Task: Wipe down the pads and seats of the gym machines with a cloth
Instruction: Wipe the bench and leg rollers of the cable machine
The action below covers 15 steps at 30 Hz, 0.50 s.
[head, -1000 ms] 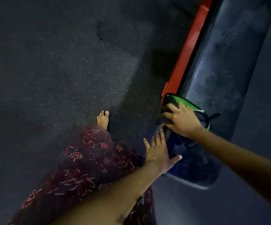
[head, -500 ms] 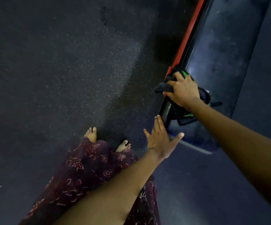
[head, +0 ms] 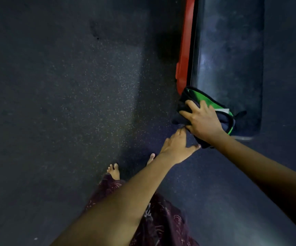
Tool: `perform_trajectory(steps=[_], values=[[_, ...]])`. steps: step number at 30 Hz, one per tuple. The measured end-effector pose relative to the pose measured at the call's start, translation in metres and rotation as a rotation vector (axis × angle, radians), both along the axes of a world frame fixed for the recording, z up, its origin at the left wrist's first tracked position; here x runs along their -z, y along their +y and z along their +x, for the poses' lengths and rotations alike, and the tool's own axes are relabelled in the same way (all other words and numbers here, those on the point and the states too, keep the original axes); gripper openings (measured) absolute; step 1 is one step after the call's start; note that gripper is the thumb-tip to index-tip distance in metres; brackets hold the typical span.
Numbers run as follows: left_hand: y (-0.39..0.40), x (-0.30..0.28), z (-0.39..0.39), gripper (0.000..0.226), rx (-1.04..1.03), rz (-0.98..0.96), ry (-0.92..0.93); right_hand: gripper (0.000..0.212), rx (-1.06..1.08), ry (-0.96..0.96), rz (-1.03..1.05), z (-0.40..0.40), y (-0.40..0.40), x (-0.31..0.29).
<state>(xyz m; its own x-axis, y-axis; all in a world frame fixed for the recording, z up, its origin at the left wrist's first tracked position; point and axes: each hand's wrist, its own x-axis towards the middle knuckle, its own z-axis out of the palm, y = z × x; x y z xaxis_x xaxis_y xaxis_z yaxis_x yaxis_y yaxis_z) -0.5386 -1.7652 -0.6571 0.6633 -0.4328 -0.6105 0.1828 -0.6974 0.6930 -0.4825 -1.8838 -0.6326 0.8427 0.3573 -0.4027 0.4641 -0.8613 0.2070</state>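
Wiping pad, near end
Right hand (head: 203, 121) presses cloth (head: 199, 99) at pad's (head: 228, 50) 6 o'clock end; left hand (head: 177, 144) open, empty. Upper pad apparently remains.

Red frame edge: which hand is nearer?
Right. The right hand presses the cloth just below the red frame edge; the left hand hovers lower, off the pad.

Dark pad (head: 227, 50), cloth (head: 212, 103) on it

Dim, grainy view; a pale light patch on the speckled floor (head: 94, 96), edges dark.
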Motion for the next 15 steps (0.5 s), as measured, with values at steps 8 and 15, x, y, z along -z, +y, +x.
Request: perform_trajectory(steps=[8, 15], values=[[0.045, 0.011, 0.030, 0.074, 0.043, 0.315, -0.163, 0.068, 0.027, -0.198, 0.077, -0.046, -0.012, 0.008], [0.031, -0.008, 0.050, 0.090, 0.428, 0.258, -0.471, 0.061, 0.132, -0.236, 0.115, -0.072, -0.020, 0.019]])
